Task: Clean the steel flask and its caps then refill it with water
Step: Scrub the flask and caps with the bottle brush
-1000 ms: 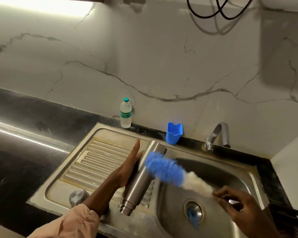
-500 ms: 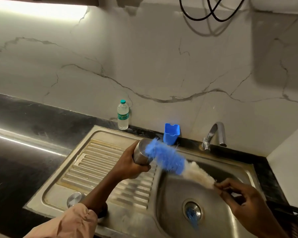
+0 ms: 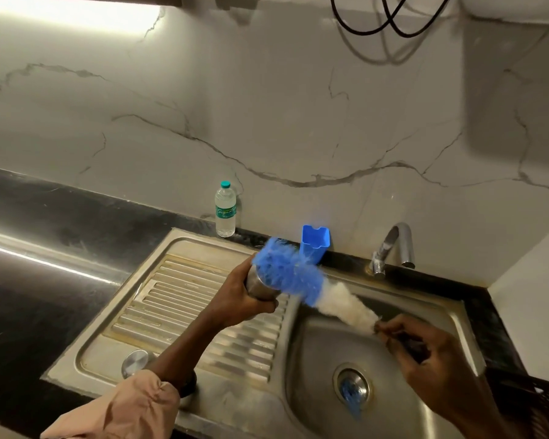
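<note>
The steel sink (image 3: 431, 315) is set into the dark table (image 3: 45, 217), with a ribbed drainboard (image 3: 184, 299) on its left. Over the drainboard's edge the left hand (image 3: 235, 299) holds the steel flask (image 3: 256, 285), fingers wrapped round it. The right hand (image 3: 425, 353) pinches the brush (image 3: 301, 283) handle, blue bristles at the flask's mouth. A round cap (image 3: 136, 362) lies on the drainboard's near corner.

A brush (image 3: 301, 280) is being shown blue at its far end and white nearer; a blue cup (image 3: 314, 245), grey-veined white wall (image 3: 267, 122) and black counter (image 3: 45, 217) are being seen.
</note>
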